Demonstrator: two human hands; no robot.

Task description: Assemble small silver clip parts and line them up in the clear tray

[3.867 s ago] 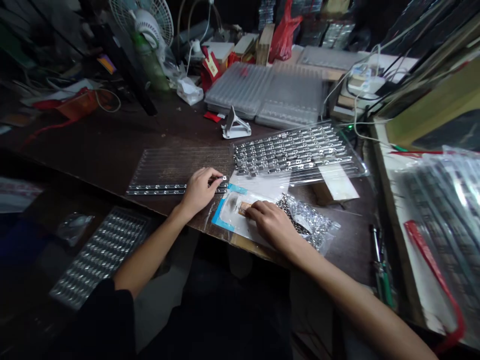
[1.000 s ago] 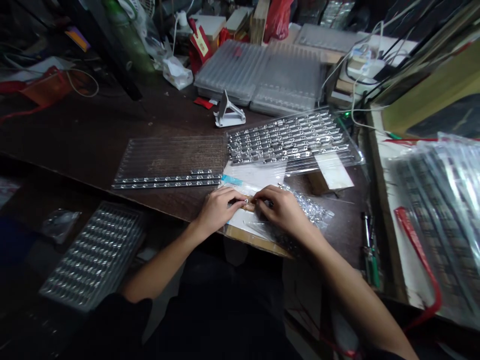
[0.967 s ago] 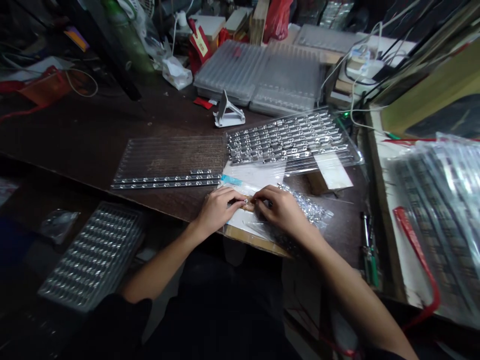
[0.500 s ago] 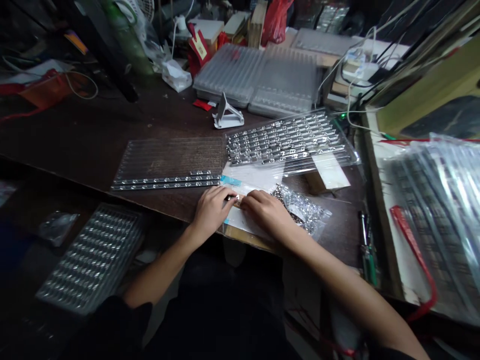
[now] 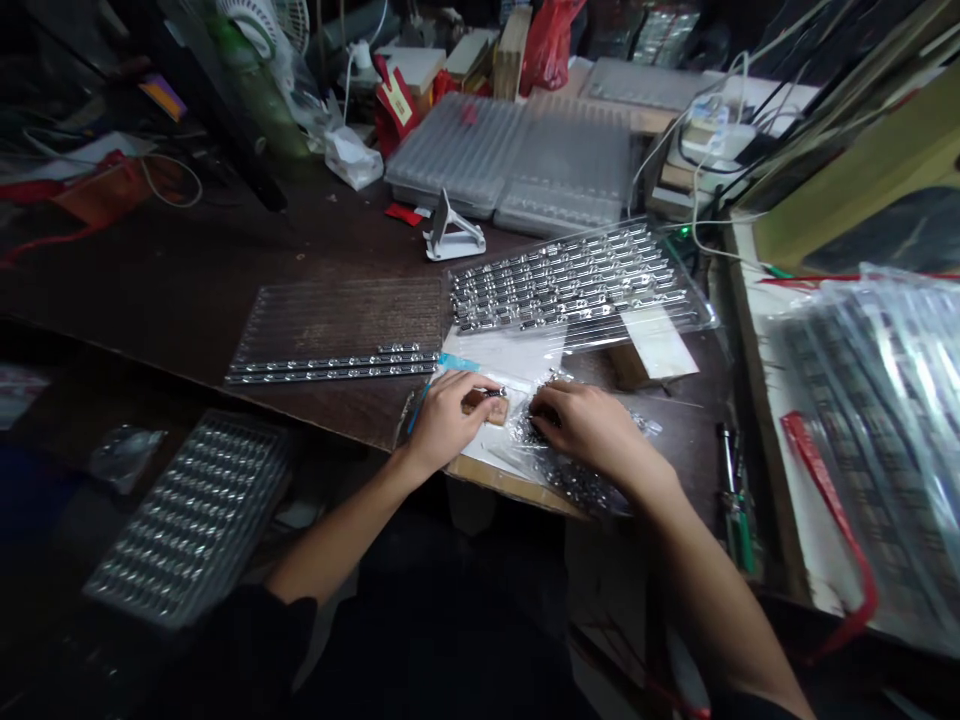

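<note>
"Metal, that small part [image 5: 496, 393] in your L hand [image 5: 452, 415]?"

"Looks so, yes. I pinch it betw. thumb and fingers, just by the wooden block [image 5: 497, 412]; if it touches the block, I can't tell."

"And the R hand [image 5: 589, 420]?"

"Fingers are curled, at the loose metal pcs [image 5: 581, 487]. If they have caught a pc, can't tell, the hand itself hides it."

"How does such a part handle?"

"Prob. v. light and stiff, so normal pinch should not bend it. It shines, so I guess a bit slippery, esp. w/ damp fingers. Not so fragile, I think, but the finish may scratch."

"Where to take hold?"

"By the long sides, approx. the middle, w/ fingertips only; held at one end, it could turn. Similar-looking parts lie in rows in the clear tray [image 5: 322, 312] on the bench [image 5: 191, 265], to the left."
</note>
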